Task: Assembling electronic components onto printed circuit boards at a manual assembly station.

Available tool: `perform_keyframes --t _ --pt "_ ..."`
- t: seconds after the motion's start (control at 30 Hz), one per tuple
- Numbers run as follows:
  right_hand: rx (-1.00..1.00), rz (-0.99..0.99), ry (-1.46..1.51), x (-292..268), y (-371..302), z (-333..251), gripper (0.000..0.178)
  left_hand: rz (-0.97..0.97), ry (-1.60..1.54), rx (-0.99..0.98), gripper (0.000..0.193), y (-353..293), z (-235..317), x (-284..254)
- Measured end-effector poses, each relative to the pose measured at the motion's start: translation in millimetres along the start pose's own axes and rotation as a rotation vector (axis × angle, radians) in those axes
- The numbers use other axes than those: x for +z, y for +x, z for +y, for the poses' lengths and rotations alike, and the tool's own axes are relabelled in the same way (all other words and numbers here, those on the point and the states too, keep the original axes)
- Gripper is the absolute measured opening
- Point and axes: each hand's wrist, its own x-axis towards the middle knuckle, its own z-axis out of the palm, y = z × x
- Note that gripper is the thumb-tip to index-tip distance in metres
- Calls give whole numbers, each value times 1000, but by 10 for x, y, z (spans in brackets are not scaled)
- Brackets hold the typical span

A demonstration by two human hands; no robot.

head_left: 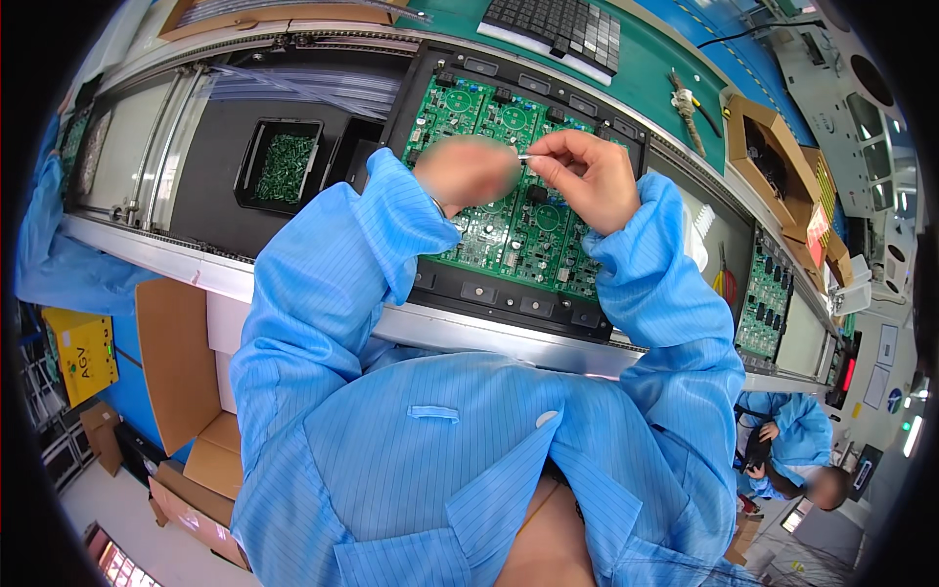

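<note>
A green circuit board panel (489, 230), dotted with small parts, sits in a black carrier frame (479, 292) in front of me. Above its middle, my right hand (595, 179) pinches a small pale metallic piece (526, 157) between thumb and fingertips; its exact kind is too small to make out. My left hand (466, 172) is close beside that piece, over the left part of the board. Blur covers its fingers, so whether it grips anything does not show.
Left of the carrier stands a black bin (278, 164) holding small green parts, with clear plastic tubes (303, 90) behind it. A keyboard (556, 31), wrapped-handle pliers (687, 113) and a cardboard box (768, 161) lie beyond. Another person (797, 435) is at lower right.
</note>
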Motion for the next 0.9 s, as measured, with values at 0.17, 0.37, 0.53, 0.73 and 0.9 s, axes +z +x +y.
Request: perform_keyframes --t 0.17,0.37,0.53,0.73,0.9 --pt "11 13 73 -14 48 86 10 25 -31 11 16 -4 3 -9" --pt "35 67 -139 -323 330 507 9 148 -51 124 19 -12 61 -22" --pt "4 115 -527 -317 397 718 10 202 -23 176 20 -53 76 -81" --pt "-12 176 -698 -206 402 740 10 231 -7 175 22 -76 100 -74" --pt "-16 157 -740 -197 418 753 9 241 -16 172 22 -90 114 -84"
